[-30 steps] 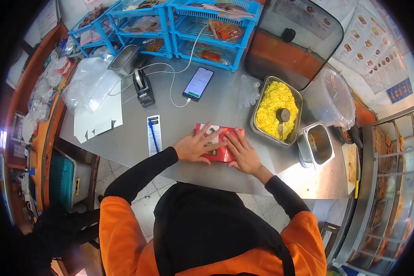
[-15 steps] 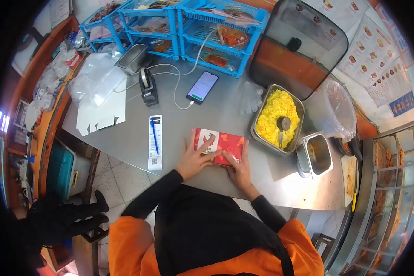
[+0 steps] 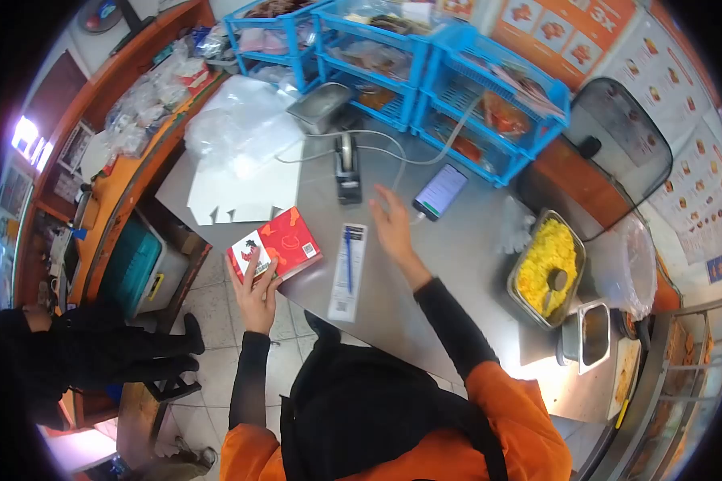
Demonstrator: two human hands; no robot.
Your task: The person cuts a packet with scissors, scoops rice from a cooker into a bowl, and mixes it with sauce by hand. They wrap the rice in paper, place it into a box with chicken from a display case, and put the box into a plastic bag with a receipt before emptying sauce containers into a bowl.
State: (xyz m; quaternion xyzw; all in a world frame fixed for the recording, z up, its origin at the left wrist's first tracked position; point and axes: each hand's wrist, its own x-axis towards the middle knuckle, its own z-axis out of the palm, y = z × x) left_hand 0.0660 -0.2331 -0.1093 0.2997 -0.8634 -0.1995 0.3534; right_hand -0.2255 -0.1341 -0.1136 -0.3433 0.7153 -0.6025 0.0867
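A red and white box point(image 3: 289, 239) is at the table's left front edge, with my left hand point(image 3: 257, 293) on its near left side, the fingers spread over its white part and front. My right hand point(image 3: 396, 232) is in the air above the table, fingers apart and holding nothing, between a black tape dispenser point(image 3: 348, 170) and a phone point(image 3: 440, 191). A white receipt point(image 3: 341, 280) with a blue pen point(image 3: 349, 260) on it lies between the box and my right arm.
White card sheets point(image 3: 245, 188) and plastic bags point(image 3: 245, 120) lie at the back left. Blue racks point(image 3: 489, 104) line the back. At right are a tray of yellow rice point(image 3: 549, 256) and a metal container point(image 3: 594, 333). A person in dark clothes point(image 3: 120, 345) is at far left.
The box has moved left across the table with my left hand. My right hand has let go of it and reached forward, opening. The view has turned left.
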